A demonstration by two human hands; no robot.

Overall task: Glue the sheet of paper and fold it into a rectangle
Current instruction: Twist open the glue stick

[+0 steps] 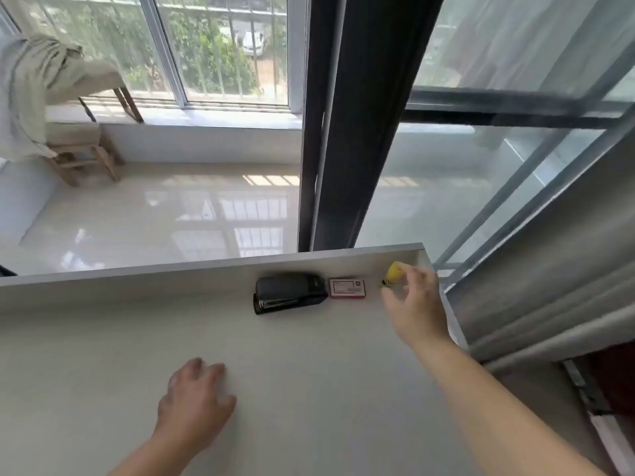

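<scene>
A glue stick (392,273) with a yellow cap stands near the table's far right corner. My right hand (414,304) is stretched out to it. The fingers are spread beside and behind the stick and the thumb is below it, not closed around it. My left hand (196,403) lies palm down on the pale table top (103,355) near the front middle, holding nothing. No sheet of paper can be made out against the pale surface.
A black stapler (290,293) lies at the far edge, with a small red and white box (347,287) just right of it. A raised rim (171,269) runs along the table's back. Behind it are a glass door frame, a curtain on the right and a wooden stool at far left.
</scene>
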